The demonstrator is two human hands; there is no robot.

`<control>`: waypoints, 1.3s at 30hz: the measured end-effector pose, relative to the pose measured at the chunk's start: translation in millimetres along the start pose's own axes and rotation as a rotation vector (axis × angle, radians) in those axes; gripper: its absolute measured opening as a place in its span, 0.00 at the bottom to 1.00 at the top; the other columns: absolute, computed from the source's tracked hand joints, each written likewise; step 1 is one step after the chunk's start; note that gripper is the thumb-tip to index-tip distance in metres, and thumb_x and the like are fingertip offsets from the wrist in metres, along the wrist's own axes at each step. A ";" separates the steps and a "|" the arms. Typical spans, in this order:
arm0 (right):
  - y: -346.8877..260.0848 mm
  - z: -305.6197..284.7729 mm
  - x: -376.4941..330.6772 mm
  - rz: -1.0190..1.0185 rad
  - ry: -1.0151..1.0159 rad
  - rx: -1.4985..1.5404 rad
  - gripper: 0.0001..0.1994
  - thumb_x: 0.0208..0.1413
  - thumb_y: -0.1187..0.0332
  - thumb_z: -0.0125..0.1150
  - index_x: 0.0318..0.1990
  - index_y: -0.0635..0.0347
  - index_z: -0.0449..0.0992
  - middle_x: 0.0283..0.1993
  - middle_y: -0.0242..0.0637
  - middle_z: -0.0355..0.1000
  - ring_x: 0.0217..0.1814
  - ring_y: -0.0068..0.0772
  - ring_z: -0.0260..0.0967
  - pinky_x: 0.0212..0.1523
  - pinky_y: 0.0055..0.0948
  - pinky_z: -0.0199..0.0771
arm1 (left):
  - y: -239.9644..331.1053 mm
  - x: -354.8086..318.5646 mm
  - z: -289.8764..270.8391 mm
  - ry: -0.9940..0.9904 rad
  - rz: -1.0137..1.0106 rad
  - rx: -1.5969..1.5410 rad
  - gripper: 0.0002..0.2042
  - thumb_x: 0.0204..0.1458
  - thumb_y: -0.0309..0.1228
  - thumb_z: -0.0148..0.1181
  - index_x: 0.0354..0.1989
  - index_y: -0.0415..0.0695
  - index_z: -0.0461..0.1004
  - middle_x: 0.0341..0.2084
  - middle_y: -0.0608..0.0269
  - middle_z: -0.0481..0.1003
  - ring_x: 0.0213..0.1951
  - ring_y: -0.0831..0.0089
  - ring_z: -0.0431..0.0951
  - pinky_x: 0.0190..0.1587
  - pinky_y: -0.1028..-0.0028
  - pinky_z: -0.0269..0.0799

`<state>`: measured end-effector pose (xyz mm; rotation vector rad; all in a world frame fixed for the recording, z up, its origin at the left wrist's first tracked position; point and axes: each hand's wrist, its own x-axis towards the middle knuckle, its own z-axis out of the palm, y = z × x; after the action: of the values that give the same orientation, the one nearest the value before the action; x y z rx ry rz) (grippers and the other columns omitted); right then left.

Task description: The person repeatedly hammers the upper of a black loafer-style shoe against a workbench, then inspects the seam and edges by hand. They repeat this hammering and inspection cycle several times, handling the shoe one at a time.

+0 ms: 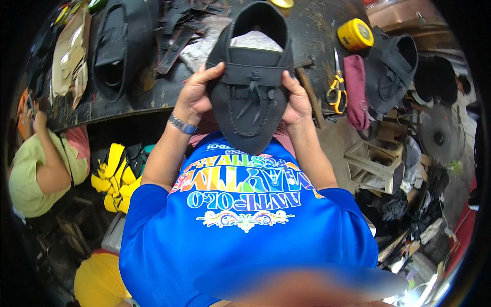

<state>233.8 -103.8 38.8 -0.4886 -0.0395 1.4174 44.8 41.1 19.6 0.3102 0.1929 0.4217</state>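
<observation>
A black loafer upper (250, 107) with a stitched toe seam and a small tassel is held up in front of my chest, its toe pointing toward me. My left hand (198, 92) grips its left side, thumb on the front strap. On the other side my right hand (296, 100) holds it the same way, thumb near the strap's end. Pale speckled material shows through the shoe's opening. Just right of my right hand lies a brown wooden-handled hammer (309, 94). Yellow-handled scissors (336, 94) and a maroon cloth pouch (356, 92) are farther right.
The dark worktable (143, 105) bears another black shoe upper (110, 56) at left, one (391, 71) at right, black scraps (179, 30) and a yellow tub (355, 34). A stool (376, 158) and a fan (440, 135) stand at right. A co-worker (43, 174) sits at left.
</observation>
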 end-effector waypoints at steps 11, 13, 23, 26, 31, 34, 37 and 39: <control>-0.8 9.8 -15.4 -0.102 -0.138 -0.250 0.26 0.49 0.74 0.71 0.57 0.66 0.71 0.52 0.46 0.77 0.51 0.40 0.77 0.54 0.39 0.78 | 3.3 -10.2 -8.4 -0.201 0.100 0.201 0.30 0.50 0.28 0.68 0.62 0.38 0.67 0.54 0.52 0.76 0.53 0.63 0.79 0.60 0.64 0.72; -0.7 9.7 -15.3 -0.105 -0.166 -0.259 0.24 0.48 0.74 0.71 0.55 0.66 0.73 0.51 0.45 0.77 0.51 0.40 0.77 0.55 0.39 0.78 | 2.5 -10.2 -12.8 -0.215 0.097 0.192 0.30 0.49 0.27 0.69 0.63 0.38 0.66 0.54 0.52 0.76 0.53 0.63 0.79 0.60 0.65 0.72; -7.6 40.2 -16.2 -0.248 -0.148 -0.349 0.23 0.46 0.77 0.71 0.53 0.67 0.75 0.50 0.43 0.78 0.49 0.39 0.78 0.55 0.39 0.77 | 22.7 -3.4 9.5 -0.361 0.103 0.248 0.31 0.50 0.31 0.69 0.62 0.37 0.66 0.53 0.53 0.76 0.52 0.64 0.79 0.59 0.65 0.72; -31.3 67.7 -22.0 -0.547 -0.215 -0.653 0.16 0.46 0.85 0.67 0.46 0.69 0.79 0.45 0.42 0.80 0.42 0.36 0.79 0.48 0.31 0.80 | 41.1 12.8 41.2 -0.037 0.374 0.517 0.20 0.56 0.27 0.64 0.57 0.41 0.71 0.46 0.61 0.78 0.50 0.70 0.78 0.56 0.70 0.73; -30.0 69.6 9.2 -1.127 -0.347 -1.883 0.18 0.39 0.84 0.67 0.42 0.59 0.81 0.44 0.39 0.78 0.43 0.40 0.77 0.44 0.31 0.78 | 68.0 0.0 53.4 0.185 0.413 0.319 0.21 0.66 0.44 0.50 0.60 0.44 0.65 0.46 0.60 0.75 0.48 0.68 0.77 0.55 0.69 0.71; 3.6 39.5 35.8 -0.919 -0.415 -2.328 0.21 0.41 0.77 0.66 0.48 0.55 0.80 0.50 0.40 0.76 0.52 0.44 0.74 0.48 0.39 0.77 | 61.5 -0.1 24.1 0.170 0.508 0.505 0.20 0.64 0.40 0.56 0.60 0.44 0.69 0.54 0.58 0.74 0.57 0.70 0.74 0.61 0.67 0.69; 25.1 16.5 22.0 -0.917 -0.391 -2.379 0.29 0.47 0.71 0.68 0.60 0.53 0.72 0.60 0.49 0.69 0.65 0.50 0.65 0.63 0.46 0.66 | 52.2 4.7 -7.1 0.267 0.484 0.431 0.17 0.55 0.24 0.64 0.54 0.44 0.74 0.46 0.63 0.78 0.49 0.74 0.78 0.54 0.73 0.74; 20.8 9.9 6.6 -0.835 -0.373 -2.295 0.29 0.48 0.71 0.68 0.61 0.54 0.71 0.60 0.49 0.68 0.64 0.51 0.65 0.64 0.46 0.64 | 46.6 7.3 -19.2 0.135 0.561 0.558 0.16 0.56 0.24 0.64 0.53 0.44 0.74 0.46 0.63 0.78 0.48 0.75 0.79 0.53 0.75 0.75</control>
<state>212.3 -93.1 38.7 -1.6824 -2.0321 -0.0150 29.4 89.6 16.3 0.8955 0.3577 0.9466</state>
